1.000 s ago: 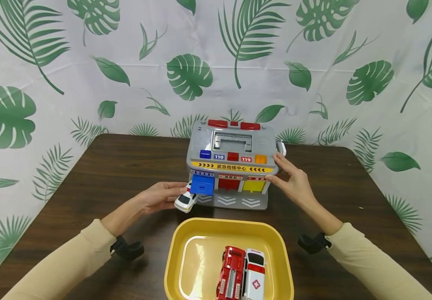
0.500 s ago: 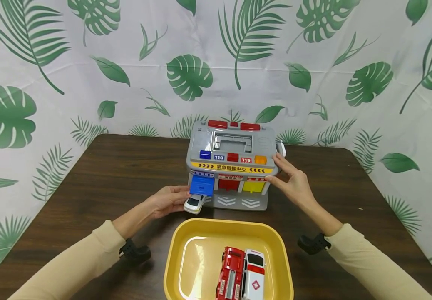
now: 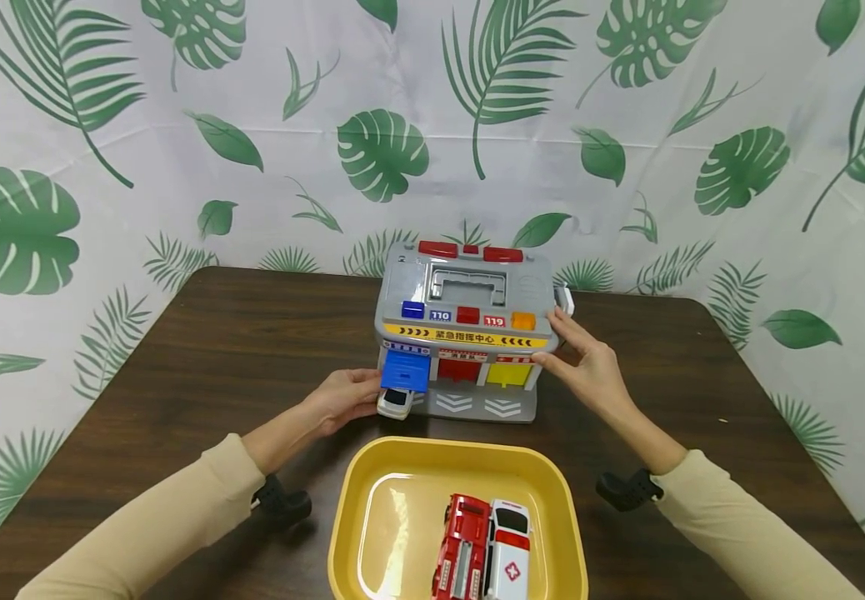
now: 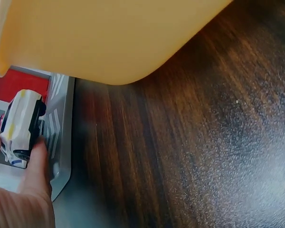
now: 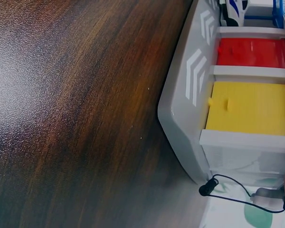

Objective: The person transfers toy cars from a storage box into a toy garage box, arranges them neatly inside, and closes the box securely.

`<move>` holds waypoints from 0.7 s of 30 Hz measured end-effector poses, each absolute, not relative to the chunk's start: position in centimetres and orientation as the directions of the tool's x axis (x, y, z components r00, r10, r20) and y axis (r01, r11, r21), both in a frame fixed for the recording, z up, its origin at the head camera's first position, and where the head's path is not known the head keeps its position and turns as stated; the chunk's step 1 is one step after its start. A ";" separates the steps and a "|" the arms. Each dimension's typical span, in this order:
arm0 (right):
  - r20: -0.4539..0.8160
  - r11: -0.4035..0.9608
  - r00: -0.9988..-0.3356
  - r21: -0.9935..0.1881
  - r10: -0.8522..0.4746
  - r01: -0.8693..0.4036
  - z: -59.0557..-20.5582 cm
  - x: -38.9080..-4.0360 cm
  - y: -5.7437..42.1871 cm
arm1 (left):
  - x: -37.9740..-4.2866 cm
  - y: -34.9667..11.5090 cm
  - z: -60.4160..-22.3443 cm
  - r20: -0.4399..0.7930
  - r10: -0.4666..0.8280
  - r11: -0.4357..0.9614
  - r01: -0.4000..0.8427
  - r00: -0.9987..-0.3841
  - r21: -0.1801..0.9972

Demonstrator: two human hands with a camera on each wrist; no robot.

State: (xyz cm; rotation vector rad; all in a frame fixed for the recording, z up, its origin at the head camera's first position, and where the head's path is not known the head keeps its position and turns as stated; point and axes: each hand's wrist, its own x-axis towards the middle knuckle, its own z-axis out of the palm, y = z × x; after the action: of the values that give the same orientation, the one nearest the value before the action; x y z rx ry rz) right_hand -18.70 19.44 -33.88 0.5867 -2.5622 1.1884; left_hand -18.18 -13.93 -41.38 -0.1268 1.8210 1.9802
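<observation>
A grey toy garage (image 3: pixel 455 283) stands on the table, with a raised blue door (image 3: pixel 406 372) beside red and yellow doors. My left hand (image 3: pixel 342 400) pinches a white toy police car (image 4: pixel 21 123) between thumb and fingers. The car's rear lies inside the bay under the blue door; its front sticks out over the ramp. At the other end, my right hand (image 3: pixel 592 367) holds the garage's right corner, thumb at the front and fingers along the side. Only a sliver of that hand shows in the right wrist view.
In front of the garage sits a yellow tray (image 3: pixel 380 446) with a red toy fire truck (image 3: pixel 462 546) and a white toy ambulance (image 3: pixel 509 550) inside. A small black piece on a cord (image 5: pixel 209 186) hangs by the garage's right end. Leaf-printed cloth (image 3: pixel 290 167) backs the table.
My left hand has moved right and pushed the police car from beside the bay to under the blue door, straightening it. My right hand has stayed on the garage.
</observation>
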 end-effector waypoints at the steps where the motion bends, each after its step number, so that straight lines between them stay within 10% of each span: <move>1: 0.388 0.581 -0.887 -0.673 -0.250 -0.458 -33.8 -18.6 19.4 | -18.2 -13.8 -41.3 -0.372 0.242 -0.019 -0.387 -0.896 0.922; 21: 0.399 0.546 -0.879 -0.690 -0.260 -0.475 -33.9 -18.7 19.5 | -18.1 -12.9 -40.7 -0.497 0.123 0.110 -0.486 -0.859 0.867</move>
State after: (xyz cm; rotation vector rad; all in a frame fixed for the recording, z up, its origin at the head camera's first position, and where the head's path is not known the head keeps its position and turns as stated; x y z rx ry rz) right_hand -18.67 19.50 -33.90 0.6147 -2.5339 1.2444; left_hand -18.06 -12.85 -40.70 -0.3528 1.9448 1.7980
